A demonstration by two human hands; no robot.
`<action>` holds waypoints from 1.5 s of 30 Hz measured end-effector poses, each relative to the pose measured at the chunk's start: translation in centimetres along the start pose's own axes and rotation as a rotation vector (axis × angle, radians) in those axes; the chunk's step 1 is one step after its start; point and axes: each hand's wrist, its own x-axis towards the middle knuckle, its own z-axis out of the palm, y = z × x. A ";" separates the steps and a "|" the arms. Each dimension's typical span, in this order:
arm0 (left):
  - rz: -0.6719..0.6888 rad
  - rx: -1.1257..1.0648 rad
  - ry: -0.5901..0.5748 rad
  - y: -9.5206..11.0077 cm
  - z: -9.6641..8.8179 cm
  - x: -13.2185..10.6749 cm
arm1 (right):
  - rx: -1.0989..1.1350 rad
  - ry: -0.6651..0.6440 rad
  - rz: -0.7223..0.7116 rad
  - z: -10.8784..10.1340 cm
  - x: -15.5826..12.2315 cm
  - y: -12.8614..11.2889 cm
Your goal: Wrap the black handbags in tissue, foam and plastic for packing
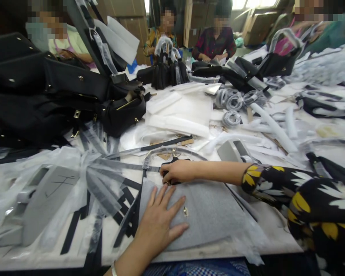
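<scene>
A flat grey felt-like bag lies in front of me near the table's front edge, with a small metal stud on its face. My left hand rests open and flat on the bag's left part, fingers spread. My right hand, on an arm in a black sleeve with yellow flowers, is closed on a black tab at the bag's top edge. A plastic-wrapped handle arches just behind that hand. What lies inside the fingers is hidden.
Black handbags are piled at the left. White foam sheets and coils of wrapped straps cover the middle. Another grey bag in plastic lies at the left front. Several people sit along the far side.
</scene>
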 end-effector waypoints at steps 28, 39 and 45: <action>-0.034 -0.147 0.074 -0.4 1.0 -0.4 | -0.141 -0.215 -0.034 -2.1 1.7 -0.2; -0.006 -0.135 0.045 -0.4 0.7 -0.4 | -0.024 0.024 -0.140 0.3 -0.5 1.2; -0.013 -0.124 0.069 -0.4 0.7 -0.3 | -0.152 0.061 -0.091 0.7 1.1 0.6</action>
